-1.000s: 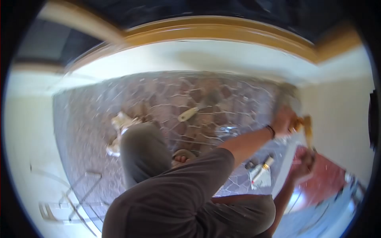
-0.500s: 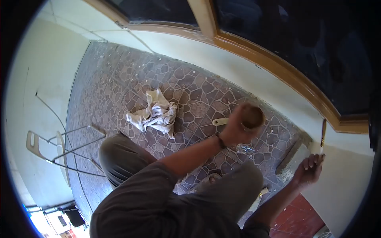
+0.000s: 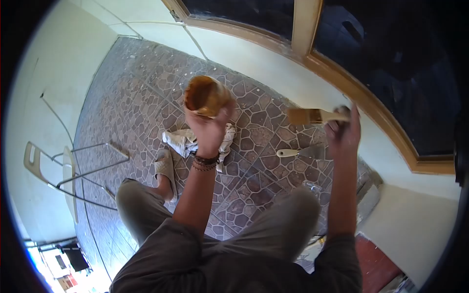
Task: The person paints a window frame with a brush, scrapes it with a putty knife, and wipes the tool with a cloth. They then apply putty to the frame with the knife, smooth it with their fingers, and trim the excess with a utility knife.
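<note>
My left hand (image 3: 211, 128) is wrapped round a small paint container (image 3: 213, 95), tilted so that its brown-stained inside shows. In my right hand (image 3: 343, 131) is a flat paintbrush (image 3: 305, 116), gripped by its pale handle with the brown bristles pointing left. One finger of that hand is stretched upward. The brush is apart from the container, in front of the brown window frame (image 3: 356, 80). Beneath my left hand a crumpled white rag (image 3: 180, 141) lies on the floor, partly hidden. A scraper (image 3: 288, 153) with a cream handle lies between my two arms.
A folding chair (image 3: 63, 183) with a metal frame stands at the left wall. My sandalled foot (image 3: 166, 173) rests on the stone-patterned floor (image 3: 254, 188). A pale block or step (image 3: 370, 198) sits by the right wall. Dark glass (image 3: 386, 73) fills the window.
My left hand has swung left with the container, away from the scraper. My right hand has risen and moved left, and the brush now points left instead of up.
</note>
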Tool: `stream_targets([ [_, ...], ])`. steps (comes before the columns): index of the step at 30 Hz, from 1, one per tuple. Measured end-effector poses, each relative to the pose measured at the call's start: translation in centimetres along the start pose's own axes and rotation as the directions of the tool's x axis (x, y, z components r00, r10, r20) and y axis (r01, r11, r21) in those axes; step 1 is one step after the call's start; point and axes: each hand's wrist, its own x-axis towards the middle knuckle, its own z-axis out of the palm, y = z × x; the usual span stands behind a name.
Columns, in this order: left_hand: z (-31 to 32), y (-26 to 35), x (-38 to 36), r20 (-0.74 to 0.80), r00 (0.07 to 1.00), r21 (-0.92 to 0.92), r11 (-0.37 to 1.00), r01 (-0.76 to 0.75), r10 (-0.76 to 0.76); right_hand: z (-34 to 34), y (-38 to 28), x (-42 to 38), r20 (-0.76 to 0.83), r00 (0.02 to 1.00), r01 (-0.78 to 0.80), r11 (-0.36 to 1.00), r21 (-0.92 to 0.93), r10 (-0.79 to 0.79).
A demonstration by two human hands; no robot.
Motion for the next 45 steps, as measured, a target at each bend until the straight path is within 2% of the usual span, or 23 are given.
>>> stream_targets([
  [2, -1.4, 1.2, 2.3, -0.021, 0.999, -0.030, 0.999, -0.030, 0.029, 1.8, 3.0, 3.6, -0.165, 0.984, -0.114, 0.938, -0.326, 0.063],
  [3, -2.0, 1.1, 3.2, -0.009, 1.000, -0.053, 0.998, -0.016, 0.016, 2.5, 4.9, 5.1, -0.286, 0.956, -0.201, 0.840, -0.504, 0.056],
  [4, -2.6, 0.9, 4.0, -0.070, 0.997, -0.084, 0.996, -0.034, 0.029, 2.5, 6.9, 6.4, -0.252, 0.964, -0.237, 0.719, -0.653, 0.088],
  [5, -3.3, 0.7, 4.9, -0.129, 0.991, -0.117, 0.991, -0.056, 0.041, 2.4, 8.8, 7.7, -0.227, 0.966, -0.257, 0.574, -0.778, 0.124],
  [7, -4.7, 0.0, 6.1, -0.087, 0.996, -0.137, 0.990, -0.040, 0.028, 2.1, 13.1, 9.6, -0.145, 0.982, -0.159, 0.121, -0.980, 0.119],
  [9, -5.9, -0.7, 7.3, -0.062, 0.997, -0.115, 0.992, -0.058, 0.051, 5.2, 15.4, 8.8, -0.139, 0.953, -0.112, -0.115, -0.987, 0.268],
  [11, -7.3, -1.1, 8.9, 0.008, 0.999, -0.148, 0.988, -0.039, 0.041, 8.0, 18.6, 8.0, -0.231, 0.900, -0.125, -0.288, -0.949, 0.370],
  [13, -8.8, -1.9, 10.5, 0.107, 0.993, -0.225, 0.972, 0.063, -0.039, 6.3, 24.3, 8.1, -0.068, 0.905, 0.150, -0.464, -0.873, 0.421],
  [15, -9.9, -3.3, 12.3, 0.086, 0.995, -0.274, 0.959, 0.071, -0.049, 4.5, 30.4, 6.7, 0.032, 0.904, 0.303, -0.586, -0.752, 0.426],
  [17, -11.4, -5.4, 14.1, 0.124, 0.992, -0.194, 0.981, 0.028, -0.004, 6.3, 33.0, 4.3, -0.009, 0.879, 0.328, -0.617, -0.715, 0.477],
  [19, -12.6, -6.8, 15.2, 0.161, 0.984, -0.263, 0.958, 0.112, -0.071, 7.2, 34.8, 3.3, -0.053, 0.869, 0.346, -0.680, -0.646, 0.492],
  [23, -14.6, -9.2, 16.3, 0.278, 0.959, -0.146, 0.985, 0.096, -0.052, 5.6, 36.5, 2.6, -0.133, 0.830, 0.377, -0.720, -0.582, 0.542],
  [27, -15.0, -10.6, 16.5, 0.374, 0.921, -0.083, 0.985, 0.153, -0.111, 6.3, 31.0, 0.0, -0.362, 0.854, 0.204, -0.880, -0.430, 0.375],
  [29, -14.9, -10.9, 16.7, 0.414, 0.901, -0.103, 0.976, 0.191, -0.133, 4.4, 26.4, -3.4, -0.455, 0.865, 0.066, -0.947, -0.314, 0.211],
  [30, -14.8, -11.0, 16.6, 0.434, 0.892, -0.106, 0.976, 0.189, -0.125, 4.6, 23.7, -5.4, -0.501, 0.858, -0.052, -0.953, -0.298, 0.110],
  [32, -14.6, -11.1, 16.5, 0.464, 0.879, -0.117, 0.975, 0.187, -0.112, 4.6, 18.5, -9.7, -0.616, 0.788, -0.141, -0.977, -0.161, -0.012],
  [35, -14.3, -11.3, 16.1, 0.526, 0.838, -0.092, 0.970, 0.226, -0.146, 7.0, 14.1, -15.1, -0.443, 0.819, -0.463, -0.876, -0.137, -0.364],
  [36, -14.3, -11.3, 16.1, 0.540, 0.829, -0.104, 0.966, 0.235, -0.144, 8.1, 13.9, -16.0, -0.455, 0.809, -0.474, -0.871, -0.130, -0.373],
  [38, -13.6, -11.4, 16.6, 0.549, 0.825, -0.126, 0.962, 0.244, -0.137, 11.1, 12.8, -15.1, -0.442, 0.709, -0.705, -0.561, -0.434, -0.549],
  [39, -13.4, -11.5, 16.7, 0.549, 0.825, -0.145, 0.957, 0.251, -0.133, 12.2, 12.7, -14.5, -0.449, 0.702, -0.712, -0.560, -0.424, -0.552],
  [41, -13.3, -11.6, 16.5, 0.570, 0.812, -0.171, 0.949, 0.267, -0.126, 14.6, 14.4, -12.4, -0.350, 0.730, -0.643, -0.415, -0.644, -0.586],
  [43, -13.0, -12.0, 16.8, 0.582, 0.808, -0.132, 0.971, 0.198, -0.086, 15.2, 15.9, -10.3, -0.381, 0.743, -0.610, -0.322, -0.724, -0.550],
  [45, -12.7, -11.9, 16.8, 0.624, 0.774, -0.160, 0.952, 0.261, -0.107, 15.5, 16.9, -7.8, -0.368, 0.785, -0.542, -0.263, -0.798, -0.499],
])
